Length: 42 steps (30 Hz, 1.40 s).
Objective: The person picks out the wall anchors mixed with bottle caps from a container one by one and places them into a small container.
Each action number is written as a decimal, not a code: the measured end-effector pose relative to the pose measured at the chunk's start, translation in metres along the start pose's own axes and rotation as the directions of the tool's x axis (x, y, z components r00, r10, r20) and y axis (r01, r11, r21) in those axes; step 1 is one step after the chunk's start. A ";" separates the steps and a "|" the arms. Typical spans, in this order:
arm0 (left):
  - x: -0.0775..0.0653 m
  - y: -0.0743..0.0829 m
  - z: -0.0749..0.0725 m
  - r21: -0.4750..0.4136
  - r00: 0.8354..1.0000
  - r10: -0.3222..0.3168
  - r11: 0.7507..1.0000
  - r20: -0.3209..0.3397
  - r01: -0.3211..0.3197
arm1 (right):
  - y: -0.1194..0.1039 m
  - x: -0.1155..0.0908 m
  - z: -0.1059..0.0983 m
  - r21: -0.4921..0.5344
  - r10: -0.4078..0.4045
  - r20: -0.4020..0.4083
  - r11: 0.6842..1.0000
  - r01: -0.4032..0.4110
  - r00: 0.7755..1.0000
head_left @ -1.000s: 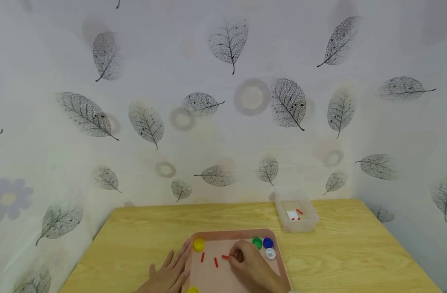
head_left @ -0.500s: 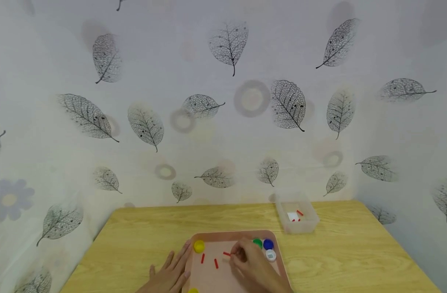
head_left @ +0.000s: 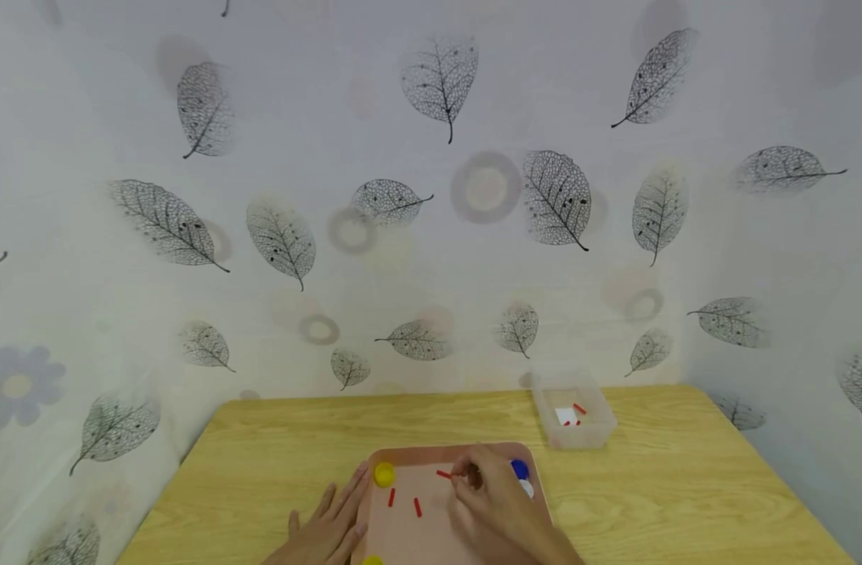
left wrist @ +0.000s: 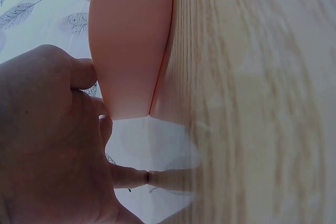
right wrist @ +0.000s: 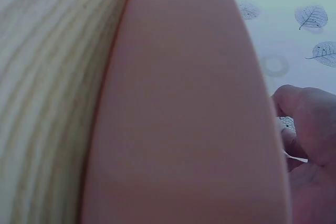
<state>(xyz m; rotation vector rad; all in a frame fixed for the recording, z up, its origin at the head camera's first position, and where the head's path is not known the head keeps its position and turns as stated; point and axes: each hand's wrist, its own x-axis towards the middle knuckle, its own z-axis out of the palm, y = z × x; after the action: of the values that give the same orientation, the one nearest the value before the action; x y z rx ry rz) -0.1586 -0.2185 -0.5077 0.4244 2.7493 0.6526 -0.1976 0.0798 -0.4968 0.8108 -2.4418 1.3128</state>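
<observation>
My right hand (head_left: 493,494) pinches one end of a short red stick (head_left: 443,474) over the far part of the pink tray (head_left: 431,453). Two more red sticks lie on the tray floor, a left one (head_left: 392,497) and a middle one (head_left: 418,507). With fingers spread, my left hand (head_left: 325,522) rests against the tray's left rim; the left wrist view shows its fingertips at the tray wall (left wrist: 131,40). In the right wrist view the tray's side wall (right wrist: 184,103) hides the stick, and only part of the right hand (right wrist: 310,129) shows.
A yellow cap (head_left: 385,474) sits in the tray's far left corner, another yellow cap (head_left: 372,560) at the near left. A blue cap (head_left: 520,469) and a white cap (head_left: 526,488) are at the far right. Behind stands a clear plastic box (head_left: 578,435) with red sticks inside.
My right hand has moved away and slightly right with the red stick, now covering the green cap. The left hand stays in place.
</observation>
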 end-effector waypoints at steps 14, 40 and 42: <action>0.001 0.003 -0.004 -0.016 0.999 0.041 0.999 -0.011 -0.041 | -0.002 0.007 -0.014 -0.044 -0.058 -0.067 0.998 0.055 0.996; 0.000 0.004 -0.003 -0.007 1.000 0.004 1.000 0.013 -0.004 | -0.011 0.025 -0.070 -0.014 -0.069 -0.140 0.998 0.067 0.988; 0.000 0.004 -0.002 -0.015 1.000 0.006 1.000 0.014 -0.006 | -0.010 0.025 -0.074 -0.033 -0.066 -0.148 0.998 0.061 0.987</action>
<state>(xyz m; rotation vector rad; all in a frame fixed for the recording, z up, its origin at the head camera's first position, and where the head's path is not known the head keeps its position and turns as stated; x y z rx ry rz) -0.1583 -0.2158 -0.5036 0.4325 2.7291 0.6680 -0.2151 0.1284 -0.4368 0.7490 -2.2947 1.2656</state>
